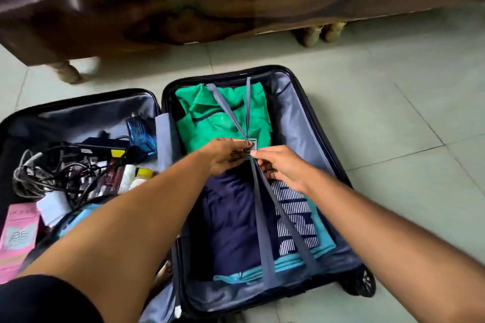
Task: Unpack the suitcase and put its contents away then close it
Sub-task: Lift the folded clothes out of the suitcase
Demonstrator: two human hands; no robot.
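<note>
Suitcase (301, 102) lying open on the floor, I am pinching its strap buckle (249, 148) with my left hand (223, 156) and right hand (280, 166), freeing the clothes beneath.

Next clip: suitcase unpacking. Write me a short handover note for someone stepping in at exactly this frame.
Left hand and right hand both pinch the buckle joining the grey straps over the clothes.
Suitcase lies open on the floor. Right half: green shirt, navy garment, striped top, all strapped in. Left half: cables, blue bottle, pink box.
Done: opened only.
Left: unclip, empty both halves, put away, close.
</note>
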